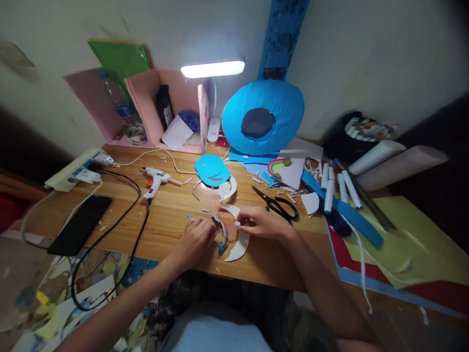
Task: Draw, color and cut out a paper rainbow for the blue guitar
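Observation:
My left hand (200,235) is closed, its fingers pinched around a thin purplish strand (230,228) that runs toward the right hand; a bit of blue shows past its knuckles. Between the hands is a small rainbow cutout (224,233) with blue ends, close to the left fingertips. My right hand (263,223) pinches a small white piece (237,225) between thumb and fingers. Beneath the right fingertips lies a white crescent of paper (238,248), partly covered by the hand. Whether the strand is fixed to the rainbow or the white piece I cannot tell.
Black scissors (276,203) lie beyond the right hand. A white glue gun (156,182), its cable and a black phone (79,226) are on the left. Blue paper discs (212,170) sit under the lit lamp (212,68). Several markers (330,188) and coloured sheets (414,239) are right.

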The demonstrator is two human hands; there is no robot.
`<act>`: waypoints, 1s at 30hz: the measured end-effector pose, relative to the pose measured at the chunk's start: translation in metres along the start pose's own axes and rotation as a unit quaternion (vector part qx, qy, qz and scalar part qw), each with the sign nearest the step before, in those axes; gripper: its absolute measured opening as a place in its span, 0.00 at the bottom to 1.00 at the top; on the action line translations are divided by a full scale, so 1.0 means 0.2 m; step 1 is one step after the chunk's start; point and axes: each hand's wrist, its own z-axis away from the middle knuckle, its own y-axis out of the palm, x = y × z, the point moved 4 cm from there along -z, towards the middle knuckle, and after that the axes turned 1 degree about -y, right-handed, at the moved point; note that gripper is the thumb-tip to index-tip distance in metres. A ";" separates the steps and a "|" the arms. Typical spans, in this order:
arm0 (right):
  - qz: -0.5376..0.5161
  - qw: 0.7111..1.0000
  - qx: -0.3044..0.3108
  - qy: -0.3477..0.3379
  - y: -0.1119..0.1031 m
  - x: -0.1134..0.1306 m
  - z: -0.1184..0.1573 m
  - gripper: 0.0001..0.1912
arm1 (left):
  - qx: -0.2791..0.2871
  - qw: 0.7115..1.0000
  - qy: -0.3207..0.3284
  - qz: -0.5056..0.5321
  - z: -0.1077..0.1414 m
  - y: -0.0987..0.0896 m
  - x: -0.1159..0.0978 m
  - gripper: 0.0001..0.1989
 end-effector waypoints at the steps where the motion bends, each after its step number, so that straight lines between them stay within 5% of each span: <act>1: -0.002 1.000 0.002 0.004 0.00 0.00 0.00 0.05 | -0.003 1.000 -0.011 0.004 0.00 -0.01 0.01 0.07; 14: 0.043 0.998 0.027 0.047 0.02 -0.01 0.00 0.06 | 0.046 0.997 -0.066 -0.014 0.13 -0.11 -0.01 0.13; 19: 0.066 0.995 0.034 0.066 0.05 0.02 -0.01 0.10 | 0.012 0.995 -0.081 -0.066 0.11 -0.10 -0.09 0.11; 24: 0.081 0.994 0.037 0.070 0.06 0.02 -0.01 0.09 | 0.028 0.998 0.014 -0.048 0.07 -0.03 -0.18 0.21; 30: 0.099 0.991 0.030 0.080 0.05 0.01 -0.01 0.05 | 0.066 0.995 0.064 -0.035 0.12 0.03 -0.14 0.25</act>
